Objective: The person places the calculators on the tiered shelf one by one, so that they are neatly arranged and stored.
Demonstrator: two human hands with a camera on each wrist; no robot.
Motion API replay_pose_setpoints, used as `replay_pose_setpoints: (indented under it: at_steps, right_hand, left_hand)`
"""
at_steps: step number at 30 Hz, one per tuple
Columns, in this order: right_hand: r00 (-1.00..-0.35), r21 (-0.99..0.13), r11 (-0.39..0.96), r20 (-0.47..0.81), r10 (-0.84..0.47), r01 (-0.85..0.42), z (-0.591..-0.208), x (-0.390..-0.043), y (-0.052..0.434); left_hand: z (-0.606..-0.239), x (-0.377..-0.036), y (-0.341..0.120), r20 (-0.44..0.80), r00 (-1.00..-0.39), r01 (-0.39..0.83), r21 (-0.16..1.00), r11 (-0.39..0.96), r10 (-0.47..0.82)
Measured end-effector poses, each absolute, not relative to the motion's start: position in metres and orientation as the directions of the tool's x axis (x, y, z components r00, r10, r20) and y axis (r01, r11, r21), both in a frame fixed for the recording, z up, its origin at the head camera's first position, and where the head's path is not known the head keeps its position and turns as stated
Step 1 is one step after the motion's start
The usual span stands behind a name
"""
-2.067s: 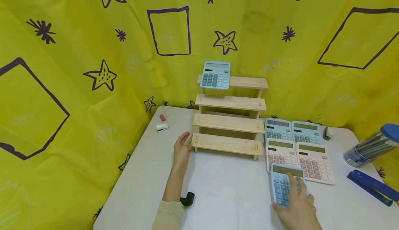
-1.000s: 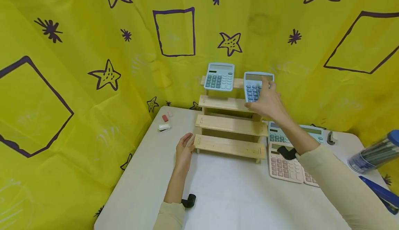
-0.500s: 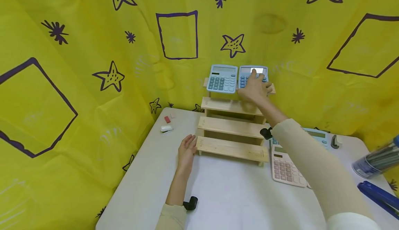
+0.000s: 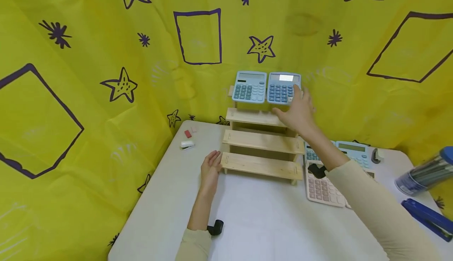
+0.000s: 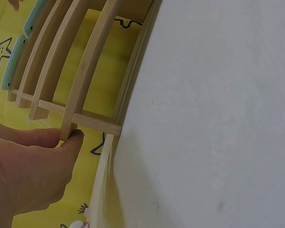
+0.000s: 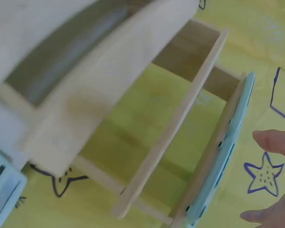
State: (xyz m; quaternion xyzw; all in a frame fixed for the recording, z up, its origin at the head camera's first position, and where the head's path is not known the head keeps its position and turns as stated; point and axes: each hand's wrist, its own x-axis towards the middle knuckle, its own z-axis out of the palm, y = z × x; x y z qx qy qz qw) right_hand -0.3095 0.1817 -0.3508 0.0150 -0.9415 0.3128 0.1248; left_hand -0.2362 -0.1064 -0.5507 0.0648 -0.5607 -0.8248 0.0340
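Head view: right hand just below blue calculator.

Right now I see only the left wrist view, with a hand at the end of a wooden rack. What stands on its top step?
Observer: Two blue calculators, the left one and the right one, side by side.
Operator: Where is the right hand?
Observer: The right hand is open at the right one's lower right corner; I cannot tell if it touches.
Operator: Are other calculators there?
Observer: Yes, a pink calculator lies on the table, partly behind the arm.
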Motion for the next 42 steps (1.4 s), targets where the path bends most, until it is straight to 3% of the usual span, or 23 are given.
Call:
replay_pose_setpoints:
  at_steps: [7,24,29,42]
  right_hand:
    - [-0.967,-0.585,0.796,0.255,-0.003,-0.157,-0.369,-0.252,0.213]
    - [-0.983,-0.49,0.872,0.155,0.094,0.006,-0.464,-0.143,0.314]
    - [-0.986,-0.47,0.876,0.061,0.152,0.106,-0.491,-0.126,0.343]
    - [-0.983,-0.463,0.867,-0.077,0.167,0.184,-0.536,-0.108,0.393]
  left_hand:
    - [-0.548,-0.236,-0.11,-0.081,-0.987,-0.023,0.925,-0.378,-0.137]
    - [-0.546,-0.235,-0.105,-0.092,-0.987,-0.033,0.917,-0.397,-0.132]
    - [-0.546,-0.235,-0.104,-0.101,-0.987,-0.043,0.913,-0.406,-0.122]
    - [-0.548,-0.236,-0.104,-0.095,-0.989,-0.042,0.917,-0.396,-0.116]
